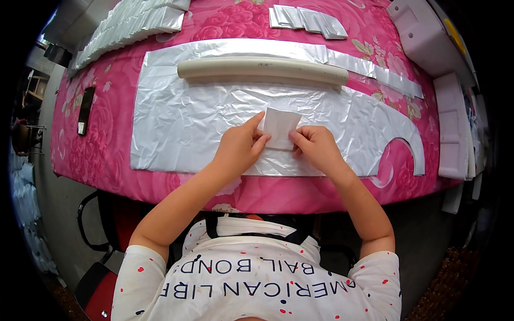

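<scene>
A small folded packet of whitish plastic film (pixel 281 127) is held upright between my two hands. My left hand (pixel 239 147) pinches its left edge, with the index finger stretched along the side. At the right edge, my right hand (pixel 317 147) grips it between thumb and curled fingers. Beneath lies a large crinkled translucent plastic sheet (pixel 182 128), apparently an apron, spread flat with a curved strap at its right end. Across the sheet's far part rests a long pale tube (pixel 262 69), beyond both hands.
A pink floral cloth (pixel 107 152) covers the table. Stacked folded plastic packets (pixel 128 27) stand at far left, and a few folded packets (pixel 308 21) lie at the back. A black object (pixel 85 111) sits left; white foam boxes (pixel 452 123) line the right edge.
</scene>
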The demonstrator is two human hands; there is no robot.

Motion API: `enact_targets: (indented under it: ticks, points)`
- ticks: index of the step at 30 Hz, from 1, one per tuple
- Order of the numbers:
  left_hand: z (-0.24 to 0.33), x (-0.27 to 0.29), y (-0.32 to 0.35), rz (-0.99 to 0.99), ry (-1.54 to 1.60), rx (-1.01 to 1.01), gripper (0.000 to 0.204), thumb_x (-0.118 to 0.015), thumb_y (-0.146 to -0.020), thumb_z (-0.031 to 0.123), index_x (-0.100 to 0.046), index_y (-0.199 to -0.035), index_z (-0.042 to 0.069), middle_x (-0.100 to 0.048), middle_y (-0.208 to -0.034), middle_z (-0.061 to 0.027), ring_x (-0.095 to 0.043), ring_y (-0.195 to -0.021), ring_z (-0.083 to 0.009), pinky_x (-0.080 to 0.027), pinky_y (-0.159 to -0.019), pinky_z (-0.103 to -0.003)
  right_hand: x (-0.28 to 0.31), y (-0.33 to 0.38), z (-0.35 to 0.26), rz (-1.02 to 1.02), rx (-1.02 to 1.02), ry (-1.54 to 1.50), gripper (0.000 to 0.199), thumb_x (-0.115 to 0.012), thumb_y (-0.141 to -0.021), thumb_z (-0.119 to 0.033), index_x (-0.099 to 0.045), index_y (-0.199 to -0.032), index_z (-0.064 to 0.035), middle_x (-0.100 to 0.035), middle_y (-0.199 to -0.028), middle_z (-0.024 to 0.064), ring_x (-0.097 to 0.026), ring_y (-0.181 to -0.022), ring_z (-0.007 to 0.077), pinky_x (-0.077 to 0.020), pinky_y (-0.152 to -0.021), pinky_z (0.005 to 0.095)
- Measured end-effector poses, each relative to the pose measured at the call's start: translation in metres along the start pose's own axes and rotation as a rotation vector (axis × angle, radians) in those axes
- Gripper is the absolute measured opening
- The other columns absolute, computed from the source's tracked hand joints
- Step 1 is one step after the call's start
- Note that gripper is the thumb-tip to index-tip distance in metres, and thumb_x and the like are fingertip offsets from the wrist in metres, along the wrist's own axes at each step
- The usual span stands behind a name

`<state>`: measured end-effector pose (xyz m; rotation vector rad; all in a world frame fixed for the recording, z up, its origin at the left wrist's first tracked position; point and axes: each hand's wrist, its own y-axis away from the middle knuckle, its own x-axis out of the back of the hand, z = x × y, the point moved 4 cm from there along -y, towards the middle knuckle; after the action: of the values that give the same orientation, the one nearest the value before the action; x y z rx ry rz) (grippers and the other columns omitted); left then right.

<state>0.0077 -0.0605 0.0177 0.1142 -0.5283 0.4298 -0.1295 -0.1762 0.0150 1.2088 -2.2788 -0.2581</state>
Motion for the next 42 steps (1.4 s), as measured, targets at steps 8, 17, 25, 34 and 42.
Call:
enact_targets:
  ticks: [8, 17, 25, 34, 42]
  points:
    - [0.005, 0.007, -0.021, -0.087, -0.018, 0.261, 0.064, -0.065, -0.079, 0.013, -0.035, -0.132, -0.007, -0.064, -0.087, -0.0139, -0.062, -0.073, -0.021, -0.048, -0.067, -0.029, 0.006, -0.018, -0.001, -0.139, -0.261, -0.101, 0.028, -0.055, -0.089, -0.026, -0.063, -0.081, -0.0001, -0.062, -0.07, 0.0054, -0.064, -0.059, 0.0117, -0.0419, -0.045, 0.0233]
    - [0.023, -0.033, -0.006, -0.026, -0.57, -0.467, 0.073, -0.063, -0.078, 0.031, -0.033, -0.132, -0.008, -0.034, -0.137, -0.023, -0.033, -0.129, -0.035, -0.026, -0.106, -0.043, 0.006, -0.025, 0.0, -0.165, -0.237, -0.074, 0.029, -0.056, -0.088, -0.025, -0.062, -0.075, -0.0005, -0.061, -0.065, 0.0061, -0.063, -0.056, 0.0136, -0.0421, -0.044, 0.0237]
    - [0.01, -0.05, -0.012, -0.05, -0.599, -0.376, 0.102, -0.062, -0.07, 0.056, -0.022, -0.137, -0.01, -0.022, -0.144, -0.0262, -0.018, -0.137, -0.0359, -0.014, -0.111, -0.047, 0.002, -0.018, -0.004, -0.086, -0.193, -0.081, 0.028, -0.057, -0.086, -0.024, -0.062, -0.073, 0.0013, -0.062, -0.064, 0.0071, -0.063, -0.056, 0.0133, -0.0445, -0.045, 0.0235]
    - [0.007, -0.048, -0.009, -0.063, -0.565, -0.396, 0.106, -0.057, -0.072, 0.063, -0.016, -0.139, -0.01, -0.013, -0.146, -0.0273, -0.008, -0.138, -0.0375, -0.003, -0.111, -0.048, 0.004, 0.017, -0.033, 0.142, 0.174, 0.785, 0.021, -0.069, -0.072, -0.017, -0.062, -0.082, -0.0006, -0.063, -0.071, 0.0103, -0.063, -0.065, 0.0243, -0.0498, -0.06, 0.035]
    - [-0.004, 0.007, 0.035, 0.041, -0.232, -0.309, 0.085, -0.063, -0.081, 0.034, -0.016, -0.142, 0.0, -0.014, -0.147, -0.0236, -0.017, -0.136, -0.0361, -0.017, -0.109, -0.045, -0.023, 0.0, -0.045, 0.282, 0.822, 0.903, 0.052, -0.066, -0.078, -0.027, -0.052, -0.12, -0.0015, -0.051, -0.125, 0.0183, -0.046, -0.118, 0.0315, -0.0351, -0.1, 0.0408]
